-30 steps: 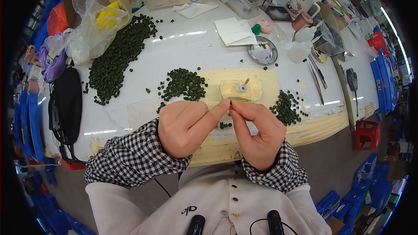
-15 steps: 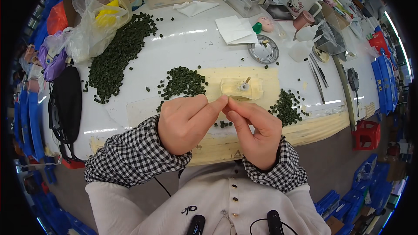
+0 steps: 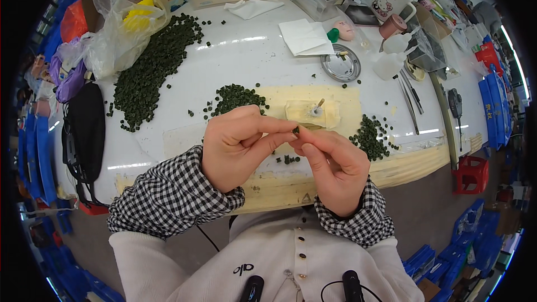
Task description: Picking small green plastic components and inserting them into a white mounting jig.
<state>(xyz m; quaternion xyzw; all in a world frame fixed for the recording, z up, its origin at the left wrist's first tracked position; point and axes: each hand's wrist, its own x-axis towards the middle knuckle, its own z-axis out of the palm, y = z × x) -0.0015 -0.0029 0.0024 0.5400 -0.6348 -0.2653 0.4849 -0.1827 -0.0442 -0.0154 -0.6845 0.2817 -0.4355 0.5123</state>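
Observation:
My left hand (image 3: pixel 232 142) pinches a small dark green part (image 3: pixel 296 131) between thumb and fingertips. Close against it, my right hand (image 3: pixel 338 170) is closed with thumb and forefinger together; whatever lies between them is hidden. Just beyond my fingertips, a block wrapped in yellowish tape (image 3: pixel 299 113) bears a short brass-coloured pin (image 3: pixel 321 102). A pile of small dark green parts (image 3: pixel 235 98) lies beyond my left hand. Another small pile (image 3: pixel 372 137) lies to the right of my right hand. Several loose parts (image 3: pixel 288 159) sit on the table beneath my hands.
A large heap of green parts (image 3: pixel 148 72) spreads at the left, beside clear plastic bags (image 3: pixel 112 50) and a black pouch (image 3: pixel 84 134). Tweezers (image 3: pixel 408 103), a round metal lid (image 3: pixel 341 64), folded white paper (image 3: pixel 305 38) and a mug (image 3: pixel 389 3) stand or lie to the right.
My fingertips have parted slightly, and the green part now shows at the left fingertips. My right hand has shifted a little to the right and down.

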